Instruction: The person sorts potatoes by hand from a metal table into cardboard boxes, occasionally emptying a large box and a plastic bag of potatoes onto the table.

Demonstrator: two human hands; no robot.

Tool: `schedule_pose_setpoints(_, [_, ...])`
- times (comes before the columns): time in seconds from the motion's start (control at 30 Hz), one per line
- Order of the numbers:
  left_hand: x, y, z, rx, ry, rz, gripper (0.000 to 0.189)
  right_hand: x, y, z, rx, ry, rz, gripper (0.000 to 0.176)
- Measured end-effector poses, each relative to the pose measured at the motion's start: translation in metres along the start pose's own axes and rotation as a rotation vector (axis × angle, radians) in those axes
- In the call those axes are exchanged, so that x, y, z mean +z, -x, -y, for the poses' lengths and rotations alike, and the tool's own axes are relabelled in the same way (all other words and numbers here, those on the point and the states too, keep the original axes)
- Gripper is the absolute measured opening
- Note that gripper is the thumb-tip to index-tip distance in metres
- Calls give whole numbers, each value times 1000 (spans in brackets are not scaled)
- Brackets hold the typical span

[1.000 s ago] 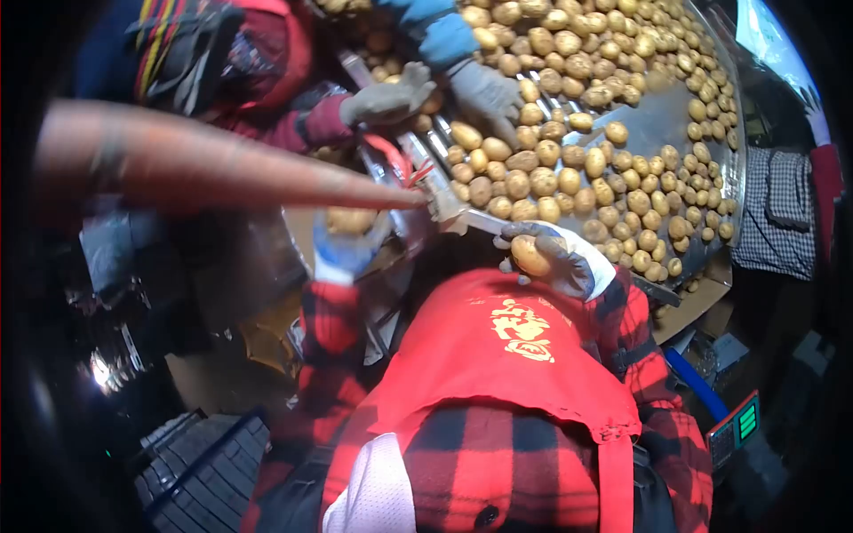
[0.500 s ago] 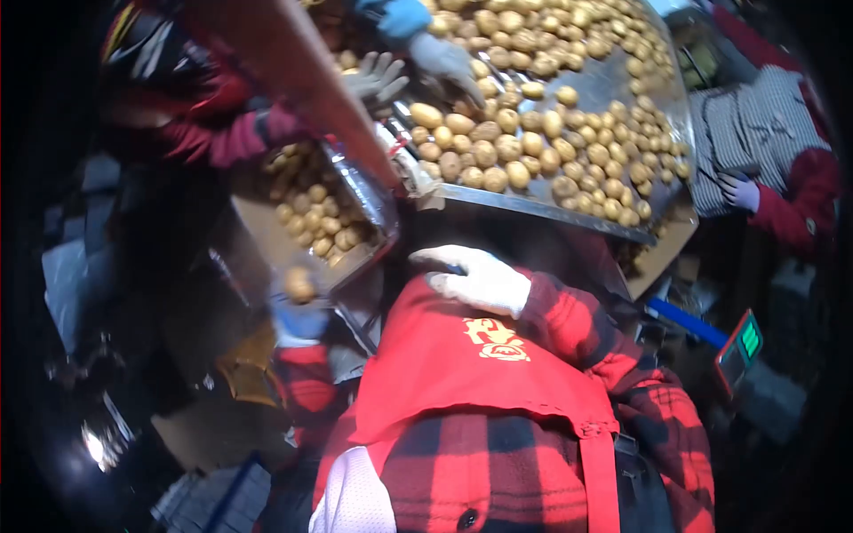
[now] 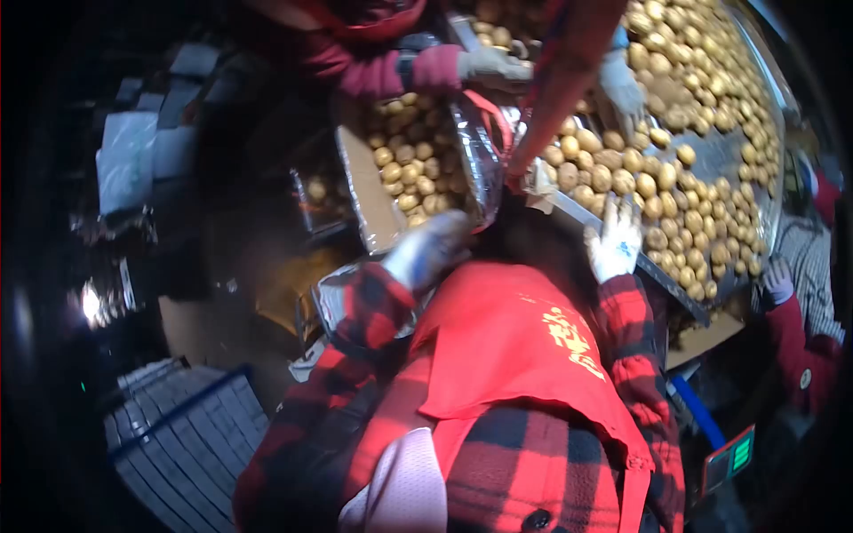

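My left hand (image 3: pixel 428 249), in a white and grey glove, is blurred beside the near end of a cardboard box of potatoes (image 3: pixel 413 169); its fingers are smeared and no potato shows in it. My right hand (image 3: pixel 615 242), in a white glove with blue marks, rests at the metal edge of the sorting table (image 3: pixel 653 265), fingers spread and empty. Potatoes (image 3: pixel 657 182) lie on the table just beyond its fingertips. Both sleeves are red and black plaid, on either side of a red apron (image 3: pixel 524 342).
A red post (image 3: pixel 569 84) rises between box and table. Co-workers' gloved hands (image 3: pixel 493 67) reach in at the top, and another co-worker's hand (image 3: pixel 779 279) is at the right. A scale display (image 3: pixel 740 455) stands lower right; stacked boxes (image 3: pixel 187 426) lie lower left.
The view has turned, shifting the scene rightward. My left hand has moved up to the box, and the potato seen at it is gone. My right hand has gone from the apron to the table edge.
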State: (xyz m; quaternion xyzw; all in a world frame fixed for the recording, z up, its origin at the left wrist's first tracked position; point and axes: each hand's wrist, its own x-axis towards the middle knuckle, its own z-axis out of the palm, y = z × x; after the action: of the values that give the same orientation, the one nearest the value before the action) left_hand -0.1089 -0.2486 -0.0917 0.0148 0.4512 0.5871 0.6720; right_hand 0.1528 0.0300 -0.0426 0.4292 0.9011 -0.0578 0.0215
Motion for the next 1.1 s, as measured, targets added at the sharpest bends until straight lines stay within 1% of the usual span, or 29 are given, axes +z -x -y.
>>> schedule_pose_setpoints(0.03, [84,28,-42,-228,56,-268,43,4,3,-2,-19,10,-24,79])
schedule_pose_setpoints(0.1, [84,28,9,-125,-189,-119,45,5,5,-5,-51,-21,-52,79])
schedule_pose_setpoints(0.13, [83,26,11,-115,-179,-129,45,6,5,-5,-54,-21,-47,79])
schedule_pose_setpoints(0.2, [79,24,14,-72,-338,-54,45,8,7,-8,-73,-47,-91,75])
schedule_pose_setpoints(0.23, [83,27,-5,-89,-311,-98,43,8,8,-8,-74,-58,-110,73])
schedule_pose_setpoints(0.3, [49,13,-33,73,-580,-102,40,8,7,-8,-96,-48,-127,69])
schedule_pose_setpoints(0.37, [10,-4,-74,284,-943,-373,38,7,9,-9,-80,-31,-116,69])
schedule_pose_setpoints(0.4, [-18,-15,-93,374,-984,-510,41,8,9,-9,-75,-22,-105,70])
schedule_pose_setpoints(0.43, [-32,-25,-118,404,-903,-652,42,8,9,-9,-67,-11,-105,70])
schedule_pose_setpoints(0.47, [-70,-45,-134,493,-1013,-728,43,7,9,-8,-72,-5,-86,71])
schedule_pose_setpoints(0.5, [-110,-72,-141,583,-1121,-801,45,7,9,-10,-74,3,-66,72])
schedule_pose_setpoints(0.57, [-144,-112,-148,628,-1281,-817,47,10,9,-14,-68,20,-49,73])
schedule_pose_setpoints(0.6, [-151,-132,-141,431,-1331,-797,50,11,10,-15,-79,19,-45,73])
schedule_pose_setpoints(0.63, [-127,-131,-143,63,-1475,-670,50,12,9,-16,-91,19,-42,73])
schedule_pose_setpoints(0.7, [-99,-126,-105,211,-1853,-800,51,11,7,-16,-93,23,-50,71])
schedule_pose_setpoints(0.73, [-94,-124,-100,133,-1901,-771,53,10,7,-14,-82,40,-31,71])
schedule_pose_setpoints(0.77, [-82,-113,-103,36,-1718,-689,59,7,6,-13,-67,59,-14,71])
schedule_pose_setpoints(0.83, [-93,-99,-83,230,-1651,-671,62,4,7,-10,-72,76,-43,71])
schedule_pose_setpoints(0.9, [-113,-103,-87,-40,-1624,-519,63,2,9,-6,-63,53,-66,71])
schedule_pose_setpoints(0.93, [-115,-92,-87,-181,-1676,-408,61,2,11,-6,-64,47,-62,71])
schedule_pose_setpoints(0.97, [-104,-81,-90,-189,-1679,-417,61,2,10,-7,-63,44,-53,70])
schedule_pose_setpoints(1.03, [-75,-71,-89,-266,-1948,-395,61,2,8,-6,-70,35,-69,69])
schedule_pose_setpoints(1.07, [-65,-71,-84,-103,-1893,-535,62,1,8,-6,-77,30,-68,69])
schedule_pose_setpoints(1.1, [-85,-87,-69,177,-1784,-651,63,0,9,-5,-81,29,-70,68])
